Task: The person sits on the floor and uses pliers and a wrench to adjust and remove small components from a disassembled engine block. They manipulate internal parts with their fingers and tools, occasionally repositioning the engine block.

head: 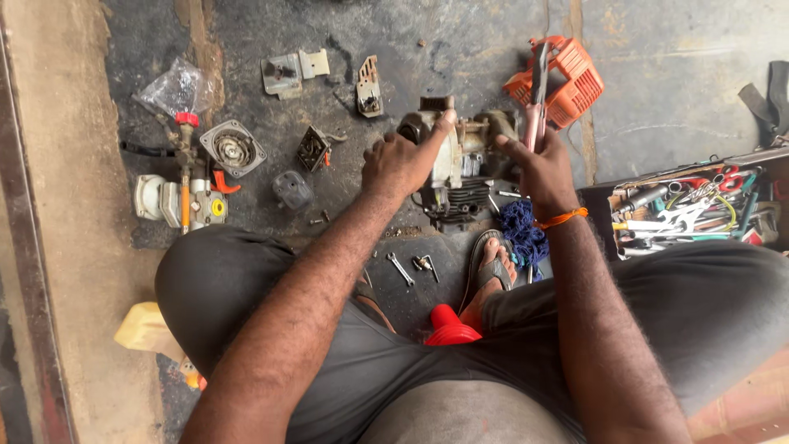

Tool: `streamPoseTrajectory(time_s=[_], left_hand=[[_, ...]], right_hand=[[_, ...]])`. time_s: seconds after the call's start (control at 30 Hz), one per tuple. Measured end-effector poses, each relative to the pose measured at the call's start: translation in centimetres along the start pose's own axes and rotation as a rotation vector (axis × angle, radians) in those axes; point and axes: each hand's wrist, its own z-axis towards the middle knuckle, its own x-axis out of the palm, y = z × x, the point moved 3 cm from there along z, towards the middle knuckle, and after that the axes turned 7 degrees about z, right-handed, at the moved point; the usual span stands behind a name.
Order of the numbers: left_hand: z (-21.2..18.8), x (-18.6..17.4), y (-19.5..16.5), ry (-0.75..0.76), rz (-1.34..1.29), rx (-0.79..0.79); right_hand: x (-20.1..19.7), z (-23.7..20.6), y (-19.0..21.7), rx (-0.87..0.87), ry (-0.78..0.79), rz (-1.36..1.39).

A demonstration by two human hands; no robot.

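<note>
Two hands work on a small engine [460,168] standing on the stained floor [657,82]. The left hand [399,160] grips its top; the right hand [538,168] is closed around a pink-handled tool [536,103] beside the engine.

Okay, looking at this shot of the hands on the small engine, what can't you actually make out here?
Head view only:
- The engine: its near side is covered by the left hand and right hand.
- The tool in the right hand: its working tip is lost against the orange cover.
- The toolbox: cut off by the right edge, contents too tangled to sort.
- The small bolts by the foot: too small to tell apart.
</note>
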Motion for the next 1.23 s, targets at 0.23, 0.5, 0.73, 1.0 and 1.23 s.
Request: streamPoseTrajectory(time_s=[0.23,0.5,0.73,1.0,1.23], left_hand=[[1.5,-0.4,0.3,0.155,0.039,0.184],[2.9,-0.7,1.7,0.250,-0.034,0.286],[3.3,-0.4,1.9,0.241,-0.025,0.263],[3.6,-0.8,1.5,0.255,0.008,0.252],[3.6,-0.3,1.7,0.320,-0.036,0.244]], right_hand=[[-2.0,-0.4,-1.0,-0.040,-0.259,-0.657],[-0.4,-9.2,-3.2,-0.021,0.111,0.066],[0.4,-10.9,-4.6,0.116,0.101,0.308],[1.9,-12.6,-5.4,-0.009,0.083,0.054],[3.4,-15.3,-4.8,-0.188,-0.180,0.082]])
